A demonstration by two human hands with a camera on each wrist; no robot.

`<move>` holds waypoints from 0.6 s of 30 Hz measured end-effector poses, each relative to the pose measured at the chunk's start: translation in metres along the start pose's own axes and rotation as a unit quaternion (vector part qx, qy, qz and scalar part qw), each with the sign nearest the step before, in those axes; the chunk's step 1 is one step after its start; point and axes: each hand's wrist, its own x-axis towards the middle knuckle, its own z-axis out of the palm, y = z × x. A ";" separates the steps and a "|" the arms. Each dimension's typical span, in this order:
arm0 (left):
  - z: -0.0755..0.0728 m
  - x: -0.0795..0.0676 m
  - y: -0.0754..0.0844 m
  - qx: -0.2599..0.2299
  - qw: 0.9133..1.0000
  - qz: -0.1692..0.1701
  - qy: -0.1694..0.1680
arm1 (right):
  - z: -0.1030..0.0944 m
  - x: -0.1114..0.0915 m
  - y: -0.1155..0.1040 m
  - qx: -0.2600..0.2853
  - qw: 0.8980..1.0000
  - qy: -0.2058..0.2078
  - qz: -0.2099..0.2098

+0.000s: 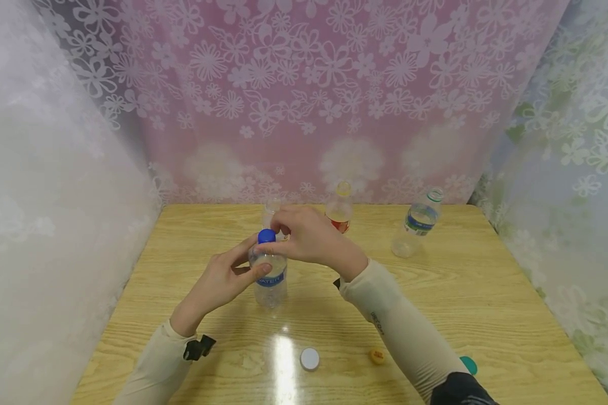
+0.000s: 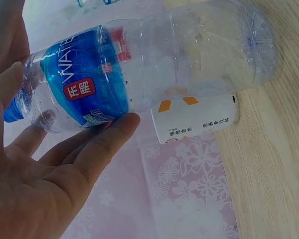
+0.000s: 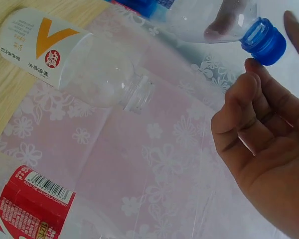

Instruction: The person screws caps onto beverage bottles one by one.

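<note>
A clear plastic water bottle [image 1: 271,292] with a blue label stands upright on the wooden table, a blue cap [image 1: 266,235] at its neck. My left hand [image 1: 228,275] grips the bottle around its upper body, thumb on the near side, and in the left wrist view fingers lie along its label [image 2: 87,74]. Up at the neck, my right hand [image 1: 309,236] has its thumb and curled forefinger on either side of the cap. From the right wrist, the forefinger's tip sits right at the cap's edge [image 3: 269,47], the other fingers curled in toward the palm.
Behind my right hand stands an uncapped bottle with a white label [image 3: 42,47]. Farther right are a red-labelled bottle [image 1: 338,212] and a green-necked bottle [image 1: 416,228]. Near the front edge lie a white cap [image 1: 309,359], a yellow cap [image 1: 377,356] and a green cap [image 1: 469,365]. Floral curtains surround the table.
</note>
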 end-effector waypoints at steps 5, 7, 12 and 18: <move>0.000 0.000 -0.001 0.000 1.000 0.002 0.001 | -0.002 -0.002 0.001 0.008 1.000 -0.009 0.008; 0.000 0.000 -0.002 -0.001 1.000 0.005 0.001 | -0.003 -0.002 0.002 0.022 1.000 -0.013 -0.001; 0.001 0.000 -0.003 -0.009 1.000 0.005 0.000 | -0.004 -0.003 0.004 0.037 0.999 -0.028 -0.022; 0.001 -0.001 -0.003 -0.009 1.000 0.003 0.003 | -0.003 -0.003 0.002 0.038 0.999 -0.029 -0.020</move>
